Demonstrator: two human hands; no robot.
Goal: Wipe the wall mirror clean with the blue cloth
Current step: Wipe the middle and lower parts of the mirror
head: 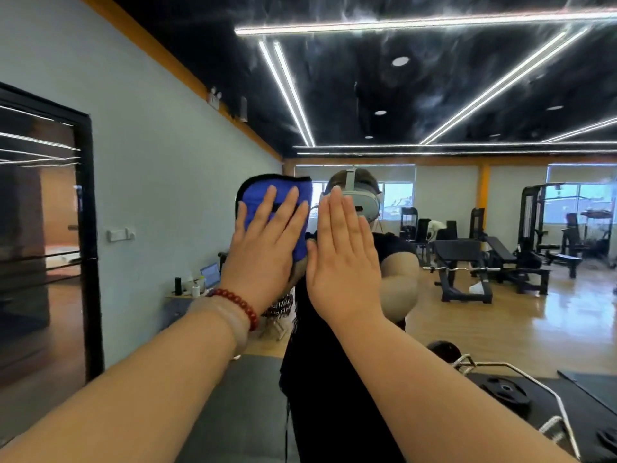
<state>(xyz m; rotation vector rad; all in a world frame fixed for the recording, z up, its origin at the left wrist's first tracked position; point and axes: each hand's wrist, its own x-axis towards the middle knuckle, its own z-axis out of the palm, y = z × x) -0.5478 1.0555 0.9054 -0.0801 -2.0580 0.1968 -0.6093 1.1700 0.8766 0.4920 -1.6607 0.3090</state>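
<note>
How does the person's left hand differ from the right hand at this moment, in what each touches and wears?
The left hand presses a blue cloth with a black edge flat against the wall mirror; the right hand seems to rest bare on the glass, with no cloth. The left wrist wears a red bead bracelet; the right wrist shows none. Both hands have straight fingers pointing up.

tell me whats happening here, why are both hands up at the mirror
A person faces the wall mirror and is wiping it. The left hand presses the blue cloth flat against the glass with straight fingers. The right hand is raised flat beside it, holding nothing. Higher up the glass shows smeary streaks, so the job looks unfinished.
</note>
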